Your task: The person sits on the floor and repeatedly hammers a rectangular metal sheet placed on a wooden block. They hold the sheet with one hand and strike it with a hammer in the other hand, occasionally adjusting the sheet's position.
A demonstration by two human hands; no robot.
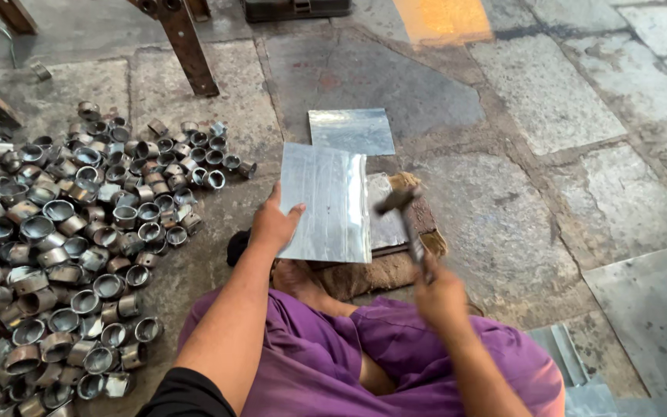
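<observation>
We see no packages, labels or signs here; the nearest thing to a mark is an orange-yellow painted patch [441,19] on the stone floor [549,93] at twelve o'clock. The floor is rough grey slabs with gritty, cracked joints.

At the centre lies a shiny metal sheet [327,202] — flat, rectangular, faintly streaked, catching the light. A second, smaller sheet [351,130] lies just beyond it at twelve o'clock, touching or nearly touching its far edge. Under the near sheet's right side sits a worn, brown block [426,220] with frayed edges.

Our left hand [273,225] rests on the sheet's left edge at nine o'clock, the thumb on top and the fingers curled under the edge, pinning it down. Our right hand [440,297], at five o'clock from the sheet, is closed in a fist around the handle of a hammer [404,216]; the hammer is blurred, its dark head raised over the sheet's right edge.

From eight to ten o'clock spreads a big heap of short metal rings [63,247] — dull grey, round, open-ended, tumbled every way. At eleven o'clock a rusty brown table leg [188,48] slants to the floor. Purple cloth [325,363] covers our lap at six o'clock.
</observation>
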